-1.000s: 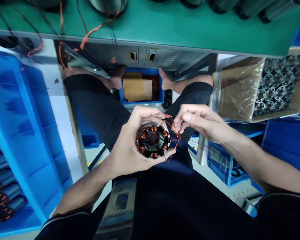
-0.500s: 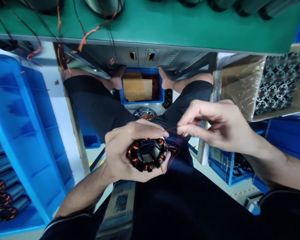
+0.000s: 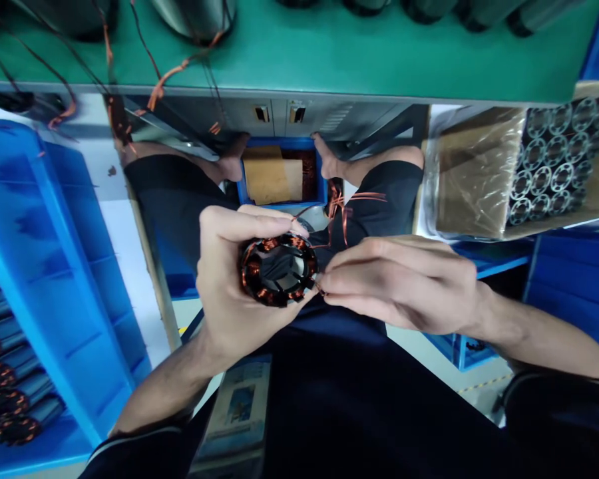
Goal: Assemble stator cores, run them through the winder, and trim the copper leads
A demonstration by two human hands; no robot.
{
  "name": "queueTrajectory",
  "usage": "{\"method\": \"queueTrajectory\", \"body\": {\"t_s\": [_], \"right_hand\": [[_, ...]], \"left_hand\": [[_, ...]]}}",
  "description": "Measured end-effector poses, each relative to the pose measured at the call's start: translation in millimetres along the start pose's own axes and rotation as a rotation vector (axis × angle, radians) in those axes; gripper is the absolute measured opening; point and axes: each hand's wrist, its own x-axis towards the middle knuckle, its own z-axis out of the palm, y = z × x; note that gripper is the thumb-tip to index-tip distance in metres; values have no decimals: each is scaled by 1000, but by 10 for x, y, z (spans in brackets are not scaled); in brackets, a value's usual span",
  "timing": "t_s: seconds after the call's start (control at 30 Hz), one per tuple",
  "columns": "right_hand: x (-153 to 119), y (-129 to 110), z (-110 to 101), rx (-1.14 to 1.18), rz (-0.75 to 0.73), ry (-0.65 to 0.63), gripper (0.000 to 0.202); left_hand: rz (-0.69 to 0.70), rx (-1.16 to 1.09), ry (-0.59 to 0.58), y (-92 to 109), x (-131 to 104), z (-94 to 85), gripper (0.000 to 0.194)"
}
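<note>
My left hand point(image 3: 229, 279) is wrapped round a motor stator point(image 3: 252, 271), a dark ring wound with copper coils, its open end facing up towards me. My left thumb lies along the far rim. At the stator's right edge, my right hand point(image 3: 399, 283) is closed in a pinch, its fingertips touching the rim where a bit of wire shows; how much wire they hold is hidden. Loose copper wire ends point(image 3: 342, 203) stick out beyond the stator, above my right fingers.
A green-topped bench point(image 3: 379, 70) with metal cylinders and hanging wires spans the far side. Between the feet stands a blue bin point(image 3: 282, 203) with cardboard. On the right, a carton point(image 3: 472, 193) holds rows of metal rings. At left, a blue crate point(image 3: 74, 286) stands near several wound stators point(image 3: 14, 429).
My right hand has come down and left from a raised wire to the stator's right edge. The stator has moved slightly up and left, and the loose wires now spread above it.
</note>
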Motion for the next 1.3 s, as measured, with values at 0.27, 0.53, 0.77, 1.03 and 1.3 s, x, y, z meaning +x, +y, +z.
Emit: {"method": "queueTrajectory", "body": {"t_s": [0.27,0.53,0.77,1.03,1.3], "right_hand": [[-187,294,94,-126,58,-83,14],[-62,151,-213,-76,256,18,19],[134,1,-126,276,231,-120,24],[15,777,210,569,439,-158,26],[113,207,54,124,422,-109,52]], "left_hand": [[-92,-73,-29,-69,-176,-30,83],[-103,164,6,-54,-218,-69,61],[63,338,-88,98,-53,-129,61],[0,321,-123,-34,-201,-141,49],[-39,520,-144,-187,-400,-179,56]]}}
